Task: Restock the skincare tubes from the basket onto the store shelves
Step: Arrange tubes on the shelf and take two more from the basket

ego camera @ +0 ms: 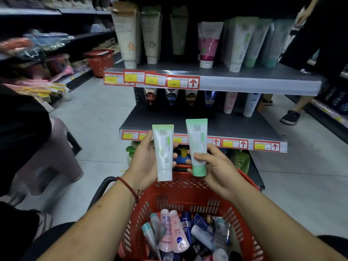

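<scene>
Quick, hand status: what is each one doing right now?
Left hand: grips the white tube, cap down.
Right hand: grips the green tube, cap down.

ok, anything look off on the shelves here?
Yes. The price tags at the left of the upper shelf edge sit crooked and overlap one another; the lower tags sit straight in line.

Each hand (145, 159) (216, 164) holds a tube (163, 153) (197, 146) above the basket (188, 193).
</scene>
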The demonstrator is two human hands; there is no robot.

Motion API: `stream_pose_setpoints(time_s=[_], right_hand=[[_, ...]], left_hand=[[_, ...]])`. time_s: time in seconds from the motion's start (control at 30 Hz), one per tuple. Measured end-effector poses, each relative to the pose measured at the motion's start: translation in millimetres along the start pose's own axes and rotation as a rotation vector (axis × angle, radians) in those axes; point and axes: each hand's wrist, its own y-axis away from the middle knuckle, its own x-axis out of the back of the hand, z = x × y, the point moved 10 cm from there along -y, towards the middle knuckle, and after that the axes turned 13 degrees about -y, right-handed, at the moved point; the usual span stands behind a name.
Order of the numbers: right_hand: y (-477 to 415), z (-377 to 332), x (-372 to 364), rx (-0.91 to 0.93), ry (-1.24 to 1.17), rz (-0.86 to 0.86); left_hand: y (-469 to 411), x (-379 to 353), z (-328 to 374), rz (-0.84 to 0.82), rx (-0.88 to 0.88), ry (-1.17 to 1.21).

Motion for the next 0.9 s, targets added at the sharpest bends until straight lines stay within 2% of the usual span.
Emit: stream_pose_setpoints(time_s=[0.47, 0.67, 0.9], right_hand=[[-1, -24, -14, 0.085, -0.016, -0.028], [6, -95, -2, 0.230, 0.136, 0.061], [3, -205, 9, 0.390, 0.186, 0.145]], left_hand=[[-3, -11, 8, 0.059, -0.086, -0.044], [-15, -59, 40, 0.063, -0.114, -0.103], [-44, -164, 112, -0.015, -0.192, -0.132]])
